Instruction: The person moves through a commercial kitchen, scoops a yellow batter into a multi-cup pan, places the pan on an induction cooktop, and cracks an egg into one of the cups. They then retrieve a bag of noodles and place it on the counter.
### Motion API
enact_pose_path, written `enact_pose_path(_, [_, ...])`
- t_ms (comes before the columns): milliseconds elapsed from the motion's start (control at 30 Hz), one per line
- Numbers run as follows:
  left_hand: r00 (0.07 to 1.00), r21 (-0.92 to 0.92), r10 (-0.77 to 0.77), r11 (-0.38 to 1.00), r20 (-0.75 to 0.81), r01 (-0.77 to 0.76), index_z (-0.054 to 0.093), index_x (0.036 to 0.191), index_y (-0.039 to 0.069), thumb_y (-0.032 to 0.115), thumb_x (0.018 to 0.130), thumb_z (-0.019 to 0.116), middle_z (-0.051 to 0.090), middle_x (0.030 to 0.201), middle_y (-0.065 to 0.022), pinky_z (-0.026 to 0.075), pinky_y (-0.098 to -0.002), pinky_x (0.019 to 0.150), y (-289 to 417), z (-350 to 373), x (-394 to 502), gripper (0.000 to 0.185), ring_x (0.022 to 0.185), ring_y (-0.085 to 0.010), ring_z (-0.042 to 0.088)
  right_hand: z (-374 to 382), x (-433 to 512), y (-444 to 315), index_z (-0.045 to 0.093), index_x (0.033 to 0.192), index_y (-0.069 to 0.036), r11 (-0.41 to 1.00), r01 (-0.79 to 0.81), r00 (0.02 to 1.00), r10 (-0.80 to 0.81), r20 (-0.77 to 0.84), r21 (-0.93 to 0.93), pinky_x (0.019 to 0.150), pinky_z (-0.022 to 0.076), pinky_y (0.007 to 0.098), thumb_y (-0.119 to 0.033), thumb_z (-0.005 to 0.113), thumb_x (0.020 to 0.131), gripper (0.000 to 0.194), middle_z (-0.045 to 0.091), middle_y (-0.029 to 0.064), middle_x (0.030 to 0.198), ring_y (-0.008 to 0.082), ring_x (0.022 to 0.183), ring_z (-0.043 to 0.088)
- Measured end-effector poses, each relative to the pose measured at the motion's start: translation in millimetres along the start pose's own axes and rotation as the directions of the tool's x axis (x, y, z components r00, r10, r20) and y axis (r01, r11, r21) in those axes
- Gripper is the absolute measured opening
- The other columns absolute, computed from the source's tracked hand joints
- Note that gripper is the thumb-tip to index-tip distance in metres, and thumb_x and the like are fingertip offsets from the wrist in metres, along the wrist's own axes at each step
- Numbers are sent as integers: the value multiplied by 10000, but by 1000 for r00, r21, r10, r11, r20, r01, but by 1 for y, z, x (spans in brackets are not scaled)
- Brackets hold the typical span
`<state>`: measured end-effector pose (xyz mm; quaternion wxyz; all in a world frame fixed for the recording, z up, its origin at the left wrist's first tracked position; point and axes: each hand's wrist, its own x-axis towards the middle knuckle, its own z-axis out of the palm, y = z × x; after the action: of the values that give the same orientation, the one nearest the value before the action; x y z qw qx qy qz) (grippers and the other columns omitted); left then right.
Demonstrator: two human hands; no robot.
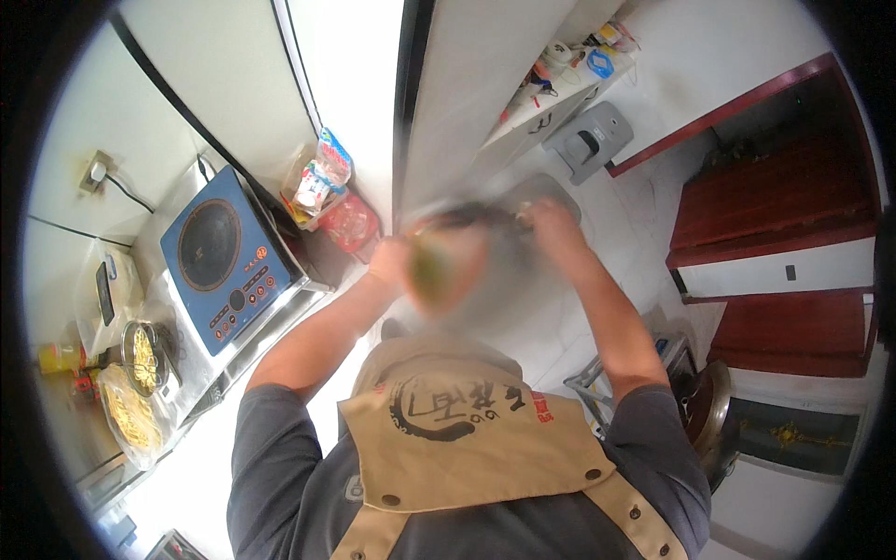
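Observation:
A hazy blur covers the middle of the view and hides detail around both hands. My left hand [392, 260] is at the left side of a blurred bowl [458, 269] with an orange tint and something green in it; the fingers seem to grip its edge. To the right, my right hand [555, 220] is closed at the end of a dark, blurred object [476, 214] that reaches across behind the bowl. What this object is cannot be made out. Both arms stretch forward over the tan apron [476, 448].
On the left, a blue induction cooker [227, 259] sits on a steel counter [183, 371]. Noodles in a wire strainer [145, 358] and bagged noodles [129, 413] lie nearby. A container of packets [315, 185] stands beyond. A grey lidded bin [595, 140] and a metal stand [591, 392] are at right.

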<state>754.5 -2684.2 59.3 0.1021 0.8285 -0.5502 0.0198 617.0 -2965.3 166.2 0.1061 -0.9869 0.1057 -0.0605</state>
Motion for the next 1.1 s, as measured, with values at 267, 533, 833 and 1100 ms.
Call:
enact_pose_path(267, [989,-170,57,982,-139,-81,582,856,82,160,802,598,653,702,-49,534,-369,548,8,-24,8,96,629,-223,677,52,37,-19,705,940,-50,882,202,946,-288,148,426,818,516,444,-112,604,858,144,671,160,940,365,910,645])
enact_pose_path(533, [969,174,247,954,6,-244,588,842,76,156,796,597,657,702,-55,528,-367,544,14,-47,11,93,633,-231,680,75,49,-16,734,897,-67,952,302,750,-200,630,-58,848,535,474,-146,636,815,150,687,190,999,383,943,668])
enact_pose_path(833, [969,91,225,972,-99,-217,592,815,75,149,796,597,655,684,-56,537,-366,549,6,-7,9,76,626,-233,688,138,53,-23,730,853,-91,852,205,831,-411,374,481,723,529,435,-134,666,767,115,710,147,830,314,790,690])
enact_pose_path(1100, [961,-51,209,974,-179,-221,599,826,85,162,804,597,649,686,-39,521,-357,530,17,-17,-3,80,616,-215,677,195,64,11,704,731,-86,819,65,897,-299,326,571,648,522,436,-98,714,694,40,699,132,760,307,704,679])
